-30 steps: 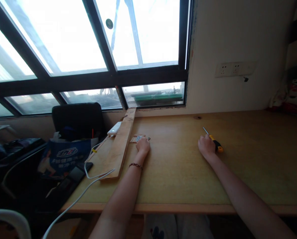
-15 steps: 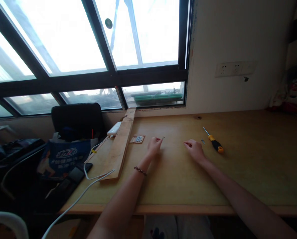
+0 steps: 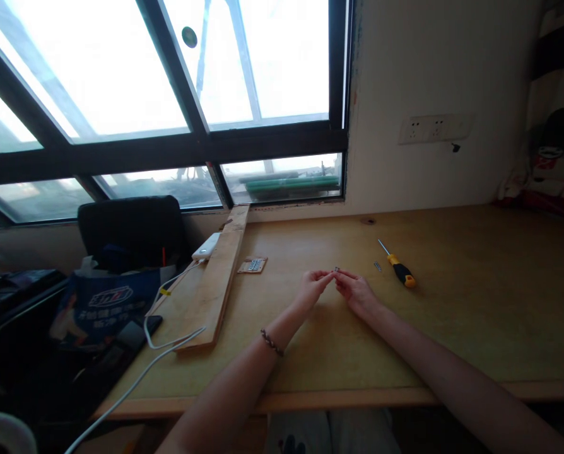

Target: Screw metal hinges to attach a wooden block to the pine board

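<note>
Over the middle of the wooden table, my left hand [image 3: 313, 287] and my right hand [image 3: 356, 293] meet at the fingertips. My left thumb and finger pinch a small metal piece [image 3: 337, 269] that looks like a screw. The right fingers are closed in a pinch against it; what they hold is too small to make out. Right of my hands lie a few small metal screws [image 3: 377, 267] and a yellow-and-black screwdriver [image 3: 400, 271], its shaft pointing to the back. To the left, a small brown square [image 3: 252, 265] carries several metal pieces.
A long wooden board [image 3: 216, 296] lies along the table's left side, with a white power strip [image 3: 207, 246] and its white cable [image 3: 147, 334] beside it. A black chair [image 3: 130, 227] with a blue bag [image 3: 106, 302] stands left of the table [image 3: 475, 302]. Behind are windows and a wall socket [image 3: 436, 128].
My hands were apart and have come together, the left moving right with the small metal piece and the right moving left. The view has shifted slightly to the right.
</note>
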